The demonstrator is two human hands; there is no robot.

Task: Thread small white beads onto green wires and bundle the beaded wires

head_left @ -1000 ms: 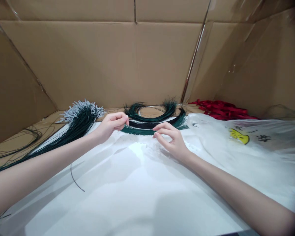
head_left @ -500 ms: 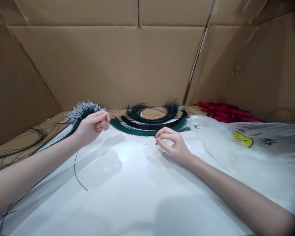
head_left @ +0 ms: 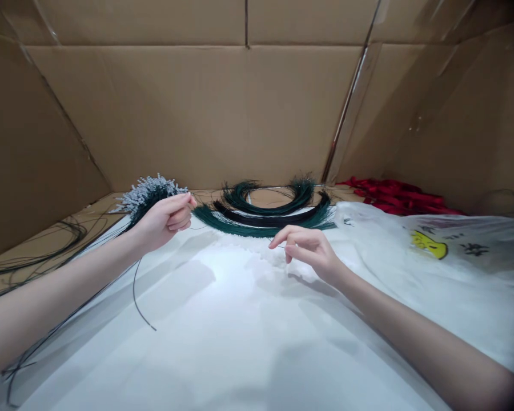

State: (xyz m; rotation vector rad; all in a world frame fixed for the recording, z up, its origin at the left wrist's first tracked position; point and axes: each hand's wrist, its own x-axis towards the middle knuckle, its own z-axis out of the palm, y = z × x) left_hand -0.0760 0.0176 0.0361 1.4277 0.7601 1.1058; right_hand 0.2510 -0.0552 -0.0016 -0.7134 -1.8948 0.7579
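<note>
My left hand [head_left: 165, 220] is closed in a pinch on a thin dark wire [head_left: 137, 299], which hangs down from it and curves across the white sheet [head_left: 240, 342]. It sits just in front of a bundle of dark green stems with pale grey bead tips [head_left: 149, 191]. My right hand [head_left: 310, 251] hovers low over the sheet. Its forefinger points left and the other fingers curl under, closed on something too small to make out. Curved bundles of dark green wire [head_left: 265, 222] lie just beyond both hands.
Cardboard walls [head_left: 205, 114] close in the back and both sides. Red pieces [head_left: 394, 197] lie at the back right. A white plastic bag with a yellow print [head_left: 428, 244] covers the right side. Loose dark wires [head_left: 34, 251] trail over the cardboard at the left.
My left hand has drawn back to the left from the curved green bundles, taking the thin wire with it. My right hand has shifted slightly right and curled its fingers under.
</note>
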